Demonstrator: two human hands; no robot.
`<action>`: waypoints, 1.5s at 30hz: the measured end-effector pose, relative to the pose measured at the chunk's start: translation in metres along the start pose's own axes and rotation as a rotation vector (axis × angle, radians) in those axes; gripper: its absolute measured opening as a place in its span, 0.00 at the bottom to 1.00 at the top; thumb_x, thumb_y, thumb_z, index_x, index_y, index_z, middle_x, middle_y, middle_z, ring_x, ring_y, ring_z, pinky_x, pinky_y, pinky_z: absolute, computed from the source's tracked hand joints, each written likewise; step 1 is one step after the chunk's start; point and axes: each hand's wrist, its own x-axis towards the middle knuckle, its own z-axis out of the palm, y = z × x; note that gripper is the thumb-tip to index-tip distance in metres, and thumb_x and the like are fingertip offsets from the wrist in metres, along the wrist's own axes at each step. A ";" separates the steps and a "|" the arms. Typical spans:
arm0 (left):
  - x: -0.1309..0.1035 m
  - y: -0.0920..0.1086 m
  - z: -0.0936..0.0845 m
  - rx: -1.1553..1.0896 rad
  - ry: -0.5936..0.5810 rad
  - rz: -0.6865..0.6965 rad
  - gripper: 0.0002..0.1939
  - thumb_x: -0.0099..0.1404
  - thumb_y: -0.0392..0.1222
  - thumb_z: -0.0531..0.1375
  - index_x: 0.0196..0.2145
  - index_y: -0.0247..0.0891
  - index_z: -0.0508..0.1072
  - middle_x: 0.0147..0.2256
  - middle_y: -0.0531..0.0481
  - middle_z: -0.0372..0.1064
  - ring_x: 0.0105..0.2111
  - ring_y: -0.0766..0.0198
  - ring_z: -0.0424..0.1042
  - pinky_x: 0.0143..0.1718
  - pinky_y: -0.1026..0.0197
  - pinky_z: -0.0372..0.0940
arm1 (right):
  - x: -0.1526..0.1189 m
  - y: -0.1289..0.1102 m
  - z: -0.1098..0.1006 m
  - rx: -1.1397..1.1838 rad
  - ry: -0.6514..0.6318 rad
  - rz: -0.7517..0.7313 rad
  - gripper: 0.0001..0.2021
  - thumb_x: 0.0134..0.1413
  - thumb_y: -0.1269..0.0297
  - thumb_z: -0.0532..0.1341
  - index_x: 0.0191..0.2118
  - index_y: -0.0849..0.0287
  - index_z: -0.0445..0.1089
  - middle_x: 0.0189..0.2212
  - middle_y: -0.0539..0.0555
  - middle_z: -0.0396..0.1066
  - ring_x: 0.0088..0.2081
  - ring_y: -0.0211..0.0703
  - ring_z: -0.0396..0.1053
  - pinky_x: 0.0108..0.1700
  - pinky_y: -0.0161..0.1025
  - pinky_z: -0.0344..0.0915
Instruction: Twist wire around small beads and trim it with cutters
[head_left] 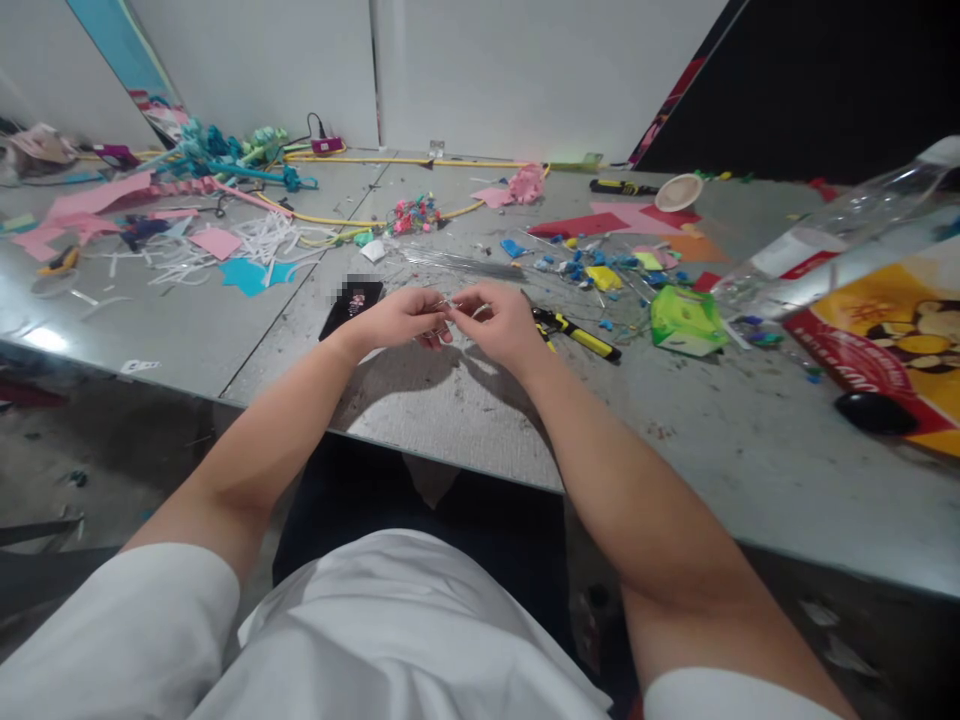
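Note:
Above the front part of the grey table (480, 400), my left hand (405, 318) and my right hand (499, 320) meet fingertip to fingertip. Both are closed in a pinch around a thin, silvery, wire-like piece (448, 305), mostly hidden by the fingers. Pliers with black and yellow handles (585, 337) lie just right of my right hand, partly covered by it. Behind the hands lies a bundle of thin straight metal wires (472, 263). A dark phone-like slab (351, 308) rests beside my left wrist.
White paper strips (259, 240), pink paper (97, 205) and blue-green twisted pieces (217, 150) cover the left side. To the right are small blue bits (577, 265), a green packet (686, 320), a plastic bottle (832, 230), a yellow-red bag (900, 340) and a black mouse (875, 411).

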 end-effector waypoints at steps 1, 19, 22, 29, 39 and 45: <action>0.001 -0.002 -0.001 0.003 -0.002 0.004 0.08 0.83 0.35 0.74 0.44 0.39 0.80 0.38 0.47 0.90 0.33 0.64 0.89 0.39 0.64 0.84 | 0.000 -0.001 -0.002 -0.033 -0.019 -0.028 0.15 0.73 0.44 0.79 0.45 0.50 0.86 0.42 0.58 0.87 0.42 0.55 0.83 0.46 0.53 0.83; 0.002 -0.012 -0.006 -0.006 0.047 0.034 0.16 0.84 0.48 0.79 0.46 0.41 0.78 0.36 0.52 0.85 0.34 0.60 0.92 0.39 0.62 0.87 | -0.003 -0.007 0.000 -0.272 -0.001 -0.163 0.08 0.78 0.62 0.72 0.41 0.49 0.79 0.41 0.56 0.84 0.43 0.54 0.77 0.51 0.52 0.76; 0.002 -0.012 -0.006 -0.011 0.061 0.016 0.17 0.84 0.46 0.79 0.44 0.40 0.76 0.38 0.49 0.88 0.33 0.61 0.91 0.38 0.62 0.86 | -0.003 -0.006 0.001 -0.262 0.010 -0.178 0.10 0.78 0.60 0.72 0.39 0.48 0.78 0.40 0.55 0.82 0.43 0.56 0.79 0.49 0.53 0.76; 0.004 -0.012 -0.005 -0.027 0.089 0.043 0.21 0.81 0.47 0.83 0.40 0.40 0.77 0.34 0.48 0.86 0.36 0.56 0.93 0.44 0.57 0.87 | -0.005 -0.010 -0.001 -0.222 -0.005 -0.154 0.09 0.78 0.60 0.73 0.40 0.46 0.80 0.41 0.56 0.83 0.45 0.58 0.79 0.47 0.54 0.78; 0.000 -0.006 -0.001 -0.007 0.107 0.193 0.23 0.79 0.49 0.82 0.38 0.41 0.74 0.34 0.49 0.84 0.41 0.57 0.94 0.37 0.63 0.86 | -0.008 -0.018 0.006 -0.201 0.113 -0.168 0.05 0.76 0.61 0.72 0.43 0.47 0.78 0.41 0.53 0.84 0.41 0.52 0.77 0.43 0.48 0.78; 0.000 -0.007 0.003 0.081 0.145 0.223 0.25 0.79 0.54 0.81 0.38 0.42 0.72 0.33 0.50 0.83 0.39 0.58 0.93 0.36 0.64 0.85 | -0.007 -0.025 0.004 -0.254 0.064 -0.091 0.06 0.75 0.63 0.72 0.43 0.47 0.77 0.44 0.57 0.87 0.42 0.54 0.77 0.44 0.50 0.79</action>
